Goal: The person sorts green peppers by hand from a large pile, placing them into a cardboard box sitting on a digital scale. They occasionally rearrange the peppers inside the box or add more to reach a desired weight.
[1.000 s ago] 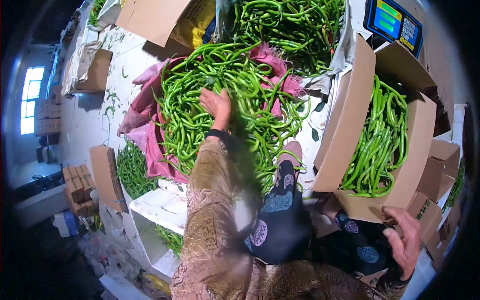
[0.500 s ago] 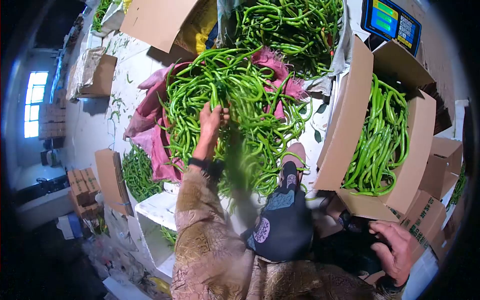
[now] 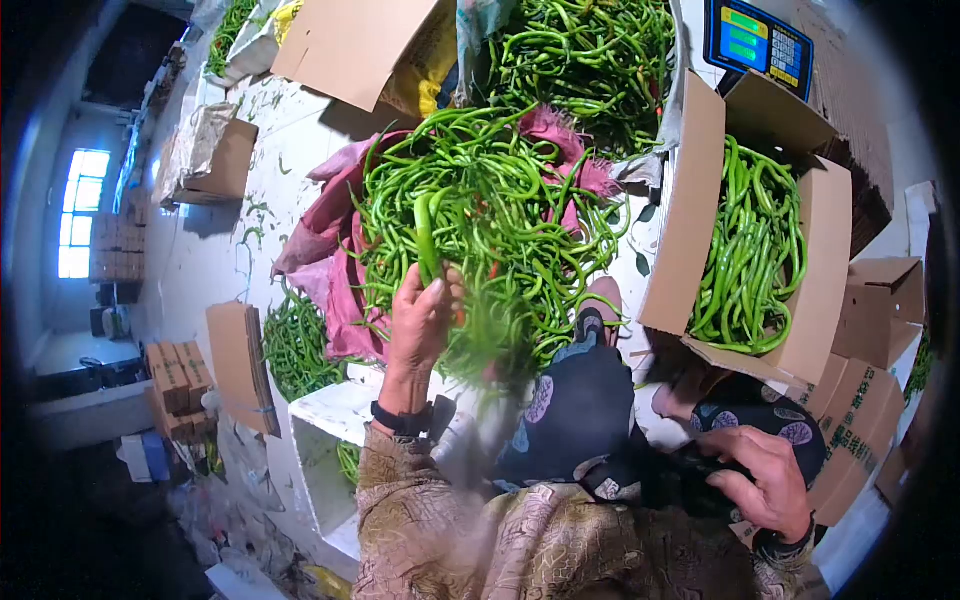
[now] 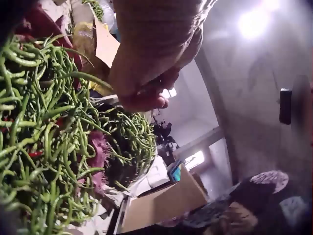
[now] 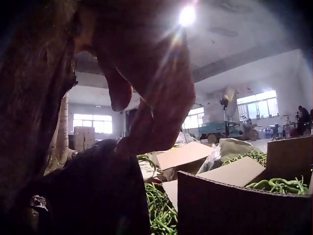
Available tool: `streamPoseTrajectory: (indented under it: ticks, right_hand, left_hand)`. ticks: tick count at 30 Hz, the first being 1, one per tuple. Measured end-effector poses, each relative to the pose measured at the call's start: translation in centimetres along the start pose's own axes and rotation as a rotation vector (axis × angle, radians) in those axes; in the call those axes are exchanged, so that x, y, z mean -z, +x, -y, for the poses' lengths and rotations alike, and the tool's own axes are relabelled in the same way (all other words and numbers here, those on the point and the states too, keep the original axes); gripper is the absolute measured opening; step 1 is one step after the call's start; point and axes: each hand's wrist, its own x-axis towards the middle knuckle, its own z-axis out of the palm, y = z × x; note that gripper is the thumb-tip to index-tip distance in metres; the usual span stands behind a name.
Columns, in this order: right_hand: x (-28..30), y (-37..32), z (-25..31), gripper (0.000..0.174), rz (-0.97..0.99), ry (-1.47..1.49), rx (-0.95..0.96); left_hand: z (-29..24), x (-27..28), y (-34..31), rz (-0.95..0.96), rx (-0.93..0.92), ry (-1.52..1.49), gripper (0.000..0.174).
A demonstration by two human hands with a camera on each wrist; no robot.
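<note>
In the head view the left hand grips a green pepper that stands up from its fist, over the near part of a loose pepper heap on pink sacking. The left wrist view shows that hand with fingers curled, a pepper sticking out of it beside the heap. The right hand hangs over the person's dark-clothed lap, fingers loosely bent and holding nothing; the right wrist view shows this hand in shadow.
An open carton of peppers stands right of the heap, with a scale display behind it. A white foam box lies at the near left. Behind the heap is another pile of peppers. Folded cardboard stands at the left.
The left hand has drawn back toward the body from the heap, with a pepper now clearly raised in its grip. The right hand has shifted slightly up and left in the head view.
</note>
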Motion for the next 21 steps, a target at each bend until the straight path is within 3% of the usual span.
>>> streamPoseTrajectory:
  ticks: [3,5,6,9,11,13,16,21]
  right_hand:
    - [-0.6,-1.1,-0.6,0.038,0.062,0.095,-0.06]
    - [-2.3,-1.3,-0.6,0.033,-0.037,0.16,-0.043]
    - [-3.2,-1.5,-0.6,0.028,-0.123,0.225,-0.028]
    - [-3.2,-1.1,-0.5,0.029,-0.132,0.202,0.066]
    - [-3.5,-0.4,-1.0,0.028,-0.17,0.113,0.144]
    - [-3.2,0.0,-0.7,0.027,-0.179,0.222,0.07]
    - [-3.0,0.5,-0.2,0.027,-0.186,0.578,-0.037]
    - [-0.7,1.7,0.6,0.031,-0.217,0.807,-0.084]
  left_hand:
    - [-1.4,-1.0,-1.9,0.16,-0.026,-0.104,0.031]
    - [-2.7,-2.8,-3.4,0.203,-0.054,-0.039,0.036]
    - [-3.6,-4.3,-4.2,0.203,-0.093,0.114,0.036]
    - [-5.9,-9.0,-6.9,0.252,-0.221,0.528,0.028]
    - [-6.6,-10.4,-7.0,0.441,-0.542,0.887,0.029]
    - [-6.7,-12.9,-7.4,0.485,-0.772,0.984,0.031]
    - [-6.2,-15.6,-8.1,0.53,-0.934,1.141,0.036]
    - [-4.6,-19.6,-8.9,0.656,-1.08,1.184,0.044]
